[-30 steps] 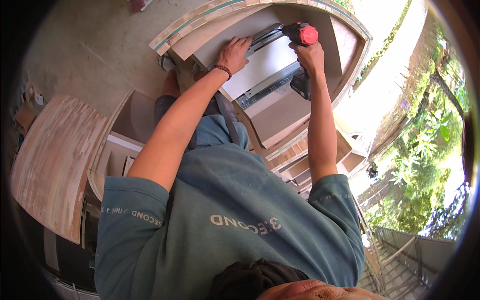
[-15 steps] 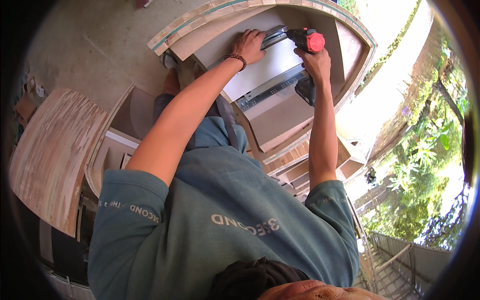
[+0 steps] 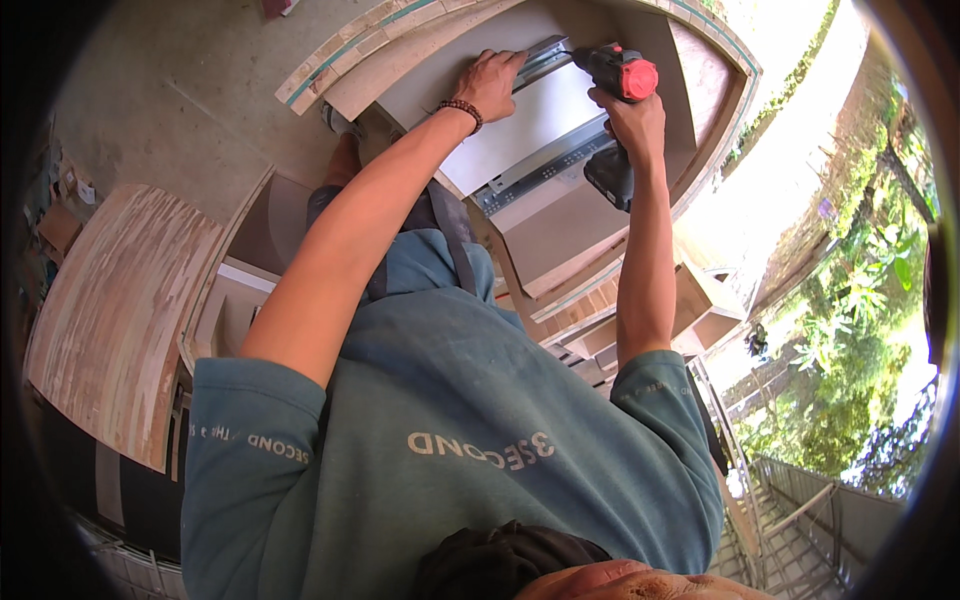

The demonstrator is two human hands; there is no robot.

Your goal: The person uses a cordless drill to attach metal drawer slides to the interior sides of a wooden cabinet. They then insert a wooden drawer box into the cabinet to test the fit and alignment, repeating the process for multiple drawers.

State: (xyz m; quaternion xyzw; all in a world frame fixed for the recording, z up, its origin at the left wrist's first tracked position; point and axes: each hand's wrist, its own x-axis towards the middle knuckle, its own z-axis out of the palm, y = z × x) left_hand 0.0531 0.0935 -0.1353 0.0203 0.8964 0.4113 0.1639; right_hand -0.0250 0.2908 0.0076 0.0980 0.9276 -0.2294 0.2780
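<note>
The person's dark teal T-shirt (image 3: 500, 380) bears large pale printing (image 3: 480, 447) across the chest, a numeral with capital letters, upside down in this view; smaller pale capitals (image 3: 278, 447) run round the left sleeve (image 3: 250, 395); similar printing (image 3: 660, 387) on the right sleeve (image 3: 640, 405) is too small to read fully.

Person wears a loose, faded blue-grn T-shirt (image 3: 450, 370) w/ pale block lettering (image 3: 482, 450) across the chest, a brighter blue patch twd the far end, & short wide sleeves, the L sleeve (image 3: 250, 425) & R sleeve (image 3: 658, 398) each w/ smaller pale print nr the hem. On the L there's a bracelet (image 3: 465, 112) of round dk-brown beads; past the shirt, far L, dk shorts (image 3: 322, 200) & footwear (image 3: 340, 120), details too small, plus a dk grey strap (image 3: 462, 262). Nr edge: bunched black cloth (image 3: 508, 558), exact type unclear.
</note>
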